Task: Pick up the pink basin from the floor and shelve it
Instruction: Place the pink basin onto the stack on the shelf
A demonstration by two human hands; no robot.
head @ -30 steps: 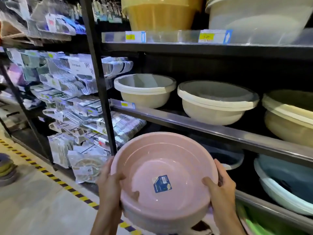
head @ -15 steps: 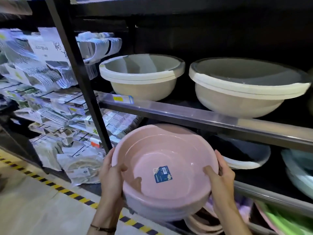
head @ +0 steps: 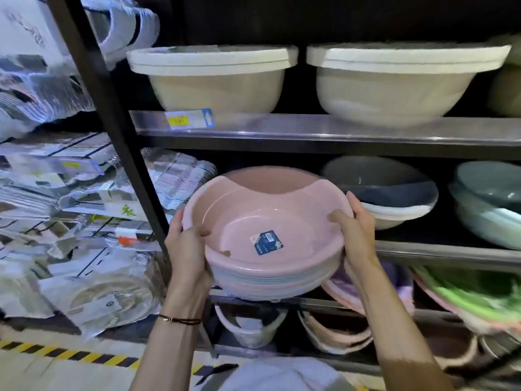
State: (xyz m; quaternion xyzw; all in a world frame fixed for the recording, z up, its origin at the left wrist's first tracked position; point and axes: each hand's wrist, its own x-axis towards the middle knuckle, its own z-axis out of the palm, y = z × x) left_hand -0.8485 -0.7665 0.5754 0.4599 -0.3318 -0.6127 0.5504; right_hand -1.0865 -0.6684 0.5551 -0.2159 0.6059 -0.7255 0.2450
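Note:
The pink basin [head: 248,218] with a blue label inside is tilted toward me at the mouth of the lower shelf [head: 439,251], its far rim just under the shelf above. It looks like the top of a nested stack of pale basins. My left hand [head: 187,244] grips its left rim, thumb inside. On the opposite rim, my right hand [head: 356,230] holds with its thumb hooked over the edge.
Cream basins [head: 217,77] stand on the shelf above. A dark grey basin stack [head: 389,190] and pale blue basins [head: 490,198] sit right of the pink one. A black upright post [head: 112,131] is at left, with packaged goods beyond. More basins sit below.
The view has dropped and moved closer to the shelves. Both hands have carried the pink basin forward, so its far rim now reaches into the lower shelf opening.

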